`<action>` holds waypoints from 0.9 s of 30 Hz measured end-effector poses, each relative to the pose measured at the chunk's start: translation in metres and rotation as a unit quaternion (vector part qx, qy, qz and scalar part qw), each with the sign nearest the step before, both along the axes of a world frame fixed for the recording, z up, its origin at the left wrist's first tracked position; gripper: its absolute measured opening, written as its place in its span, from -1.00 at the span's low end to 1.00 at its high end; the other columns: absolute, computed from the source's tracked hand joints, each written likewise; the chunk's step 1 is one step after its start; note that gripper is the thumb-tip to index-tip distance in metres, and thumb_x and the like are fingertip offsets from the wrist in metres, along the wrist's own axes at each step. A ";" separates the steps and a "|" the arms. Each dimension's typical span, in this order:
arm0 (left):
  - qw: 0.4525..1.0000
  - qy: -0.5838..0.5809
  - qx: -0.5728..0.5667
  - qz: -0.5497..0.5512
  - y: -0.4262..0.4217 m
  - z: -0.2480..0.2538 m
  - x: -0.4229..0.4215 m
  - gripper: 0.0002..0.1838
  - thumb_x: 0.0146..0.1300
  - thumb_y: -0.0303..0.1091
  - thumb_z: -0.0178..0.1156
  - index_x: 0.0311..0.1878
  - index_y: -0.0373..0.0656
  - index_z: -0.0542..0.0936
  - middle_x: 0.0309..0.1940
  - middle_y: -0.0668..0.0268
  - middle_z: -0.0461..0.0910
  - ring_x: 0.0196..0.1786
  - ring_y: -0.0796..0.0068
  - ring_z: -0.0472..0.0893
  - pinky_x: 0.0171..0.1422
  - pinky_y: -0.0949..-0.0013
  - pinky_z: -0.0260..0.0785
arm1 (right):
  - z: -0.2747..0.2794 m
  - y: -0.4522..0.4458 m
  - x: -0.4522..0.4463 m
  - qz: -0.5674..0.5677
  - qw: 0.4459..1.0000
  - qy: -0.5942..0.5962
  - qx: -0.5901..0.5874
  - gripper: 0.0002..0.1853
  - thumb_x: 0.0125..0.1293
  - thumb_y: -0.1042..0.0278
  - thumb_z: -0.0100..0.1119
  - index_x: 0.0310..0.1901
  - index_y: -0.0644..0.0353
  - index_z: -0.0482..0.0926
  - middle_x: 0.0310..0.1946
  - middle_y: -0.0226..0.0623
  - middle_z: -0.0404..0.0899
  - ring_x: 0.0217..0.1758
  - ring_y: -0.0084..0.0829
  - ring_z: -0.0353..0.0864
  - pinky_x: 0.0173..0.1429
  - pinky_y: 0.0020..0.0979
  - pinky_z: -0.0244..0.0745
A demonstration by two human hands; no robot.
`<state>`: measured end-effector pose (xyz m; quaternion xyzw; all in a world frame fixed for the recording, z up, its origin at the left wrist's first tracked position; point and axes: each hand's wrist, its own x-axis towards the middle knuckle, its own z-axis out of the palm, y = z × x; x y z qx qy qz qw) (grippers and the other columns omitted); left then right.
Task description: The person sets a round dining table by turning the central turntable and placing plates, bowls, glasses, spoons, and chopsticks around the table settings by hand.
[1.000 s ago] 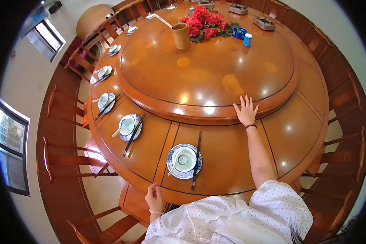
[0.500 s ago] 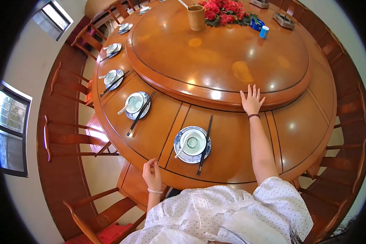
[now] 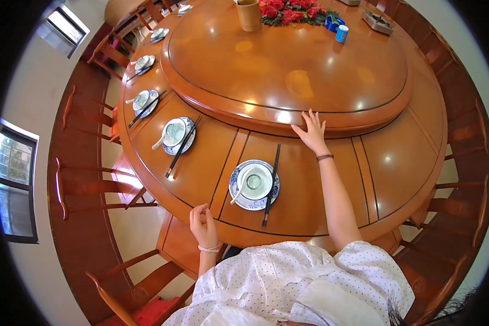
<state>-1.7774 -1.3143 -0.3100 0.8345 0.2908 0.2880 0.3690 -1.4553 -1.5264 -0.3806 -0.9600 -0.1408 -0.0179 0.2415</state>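
My right hand (image 3: 312,132) rests with spread fingers on the near rim of the raised round turntable (image 3: 277,70); nothing is in it. Near the table's front edge, my left hand (image 3: 204,225) hovers with bent fingers and holds nothing that I can see. Between the two hands lies a blue-and-white plate (image 3: 248,205) with a white bowl, a small glass and a white spoon on it. Black chopsticks (image 3: 271,185) lean along the plate's right side. A second setting (image 3: 175,133) is farther left.
More place settings (image 3: 145,100) line the left rim. On the turntable stand a bamboo holder (image 3: 249,15), red flowers (image 3: 293,12), a blue can (image 3: 342,33) and a metal stove (image 3: 377,23). Wooden chairs (image 3: 87,185) surround the table.
The view has tilted down, and the flowers and holder sit higher in it. My right hand has slid left along the turntable's rim. My left hand stays near the table edge.
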 end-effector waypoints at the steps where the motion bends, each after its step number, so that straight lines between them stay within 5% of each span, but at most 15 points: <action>1: 1.000 0.003 -0.001 0.001 -0.001 -0.001 0.000 -0.91 0.18 -0.51 0.08 -0.25 -0.21 0.52 -0.33 0.35 0.47 -0.30 0.59 0.47 -0.46 0.61 0.25 | -0.006 -0.005 -0.009 0.018 0.988 0.009 0.152 -0.35 0.14 -0.07 0.08 0.17 0.19 0.29 0.29 -0.05 0.08 0.41 -0.12 -0.13 0.39 -0.03 -0.28; 3: 1.000 0.003 -0.002 -0.007 0.000 -0.004 0.001 -0.90 0.19 -0.51 0.07 -0.23 -0.20 0.53 -0.31 0.35 0.47 -0.30 0.59 0.47 -0.44 0.62 0.26 | -0.012 -0.013 -0.037 0.030 0.940 0.000 0.340 -0.50 0.15 0.15 0.17 0.07 0.23 0.38 0.11 -0.03 0.35 0.28 -0.07 0.18 0.32 -0.24 0.07; 5: 1.000 0.005 0.005 -0.018 0.002 -0.008 0.005 -0.89 0.18 -0.50 0.08 -0.23 -0.19 0.53 -0.28 0.34 0.47 -0.27 0.58 0.47 -0.43 0.63 0.27 | -0.019 -0.014 -0.080 -0.032 0.886 0.103 0.452 -0.58 0.22 0.23 0.11 0.08 0.21 0.36 0.04 -0.13 0.43 0.12 -0.29 0.41 0.18 -0.30 0.27; 8: 0.997 0.046 0.025 -0.052 -0.001 -0.009 0.018 -0.85 0.16 -0.46 0.11 -0.18 -0.21 0.51 -0.23 0.25 0.47 -0.19 0.44 0.46 -0.34 0.52 0.33 | -0.036 -0.010 -0.144 -0.053 0.886 0.149 0.436 -0.63 0.20 0.29 0.13 -0.02 0.28 0.35 -0.23 -0.26 0.54 -0.19 -0.46 0.53 -0.09 -0.47 0.43; 12: 0.967 0.141 0.157 -0.144 0.004 -0.032 0.038 -0.69 0.14 -0.32 0.14 -0.07 -0.24 0.46 -0.16 0.10 0.47 -0.08 0.15 0.42 -0.10 0.21 0.36 | -0.047 0.012 -0.204 -0.014 0.887 0.229 0.400 -0.33 0.13 0.26 0.21 0.14 0.41 0.07 -0.38 -0.23 0.52 -0.41 -0.46 0.52 -0.29 -0.45 0.44; 16: 0.950 0.240 0.075 -0.187 0.001 -0.043 0.053 -0.60 0.15 -0.16 0.11 -0.04 -0.23 0.41 -0.20 0.07 0.50 -0.12 0.09 0.45 -0.07 0.14 0.32 | -0.029 0.023 -0.218 -0.025 0.914 0.236 0.329 -0.17 0.07 0.14 0.27 0.17 0.47 -0.01 -0.38 -0.17 0.48 -0.39 -0.38 0.52 -0.28 -0.41 0.45; 19: 0.940 0.276 0.089 -0.183 -0.005 -0.048 0.058 -0.58 0.17 -0.09 0.06 -0.03 -0.21 0.39 -0.34 0.11 0.56 -0.23 0.08 0.52 -0.14 0.11 0.35 | -0.028 0.030 -0.223 -0.027 0.925 0.232 0.301 -0.08 0.01 -0.03 0.26 0.19 0.40 -0.05 -0.01 0.15 0.33 -0.06 0.02 0.48 -0.05 -0.14 0.43; 27: 0.909 0.359 0.065 -0.202 -0.007 -0.050 0.065 -0.55 0.25 -0.09 -0.09 0.10 -0.16 0.21 -0.43 -0.14 0.55 -0.36 -0.14 0.55 -0.27 -0.05 0.36 | -0.033 0.031 -0.232 -0.021 0.959 0.157 0.236 0.01 -0.04 0.04 0.29 0.24 0.36 -0.18 0.16 0.27 0.12 0.01 0.17 0.41 -0.01 -0.07 0.43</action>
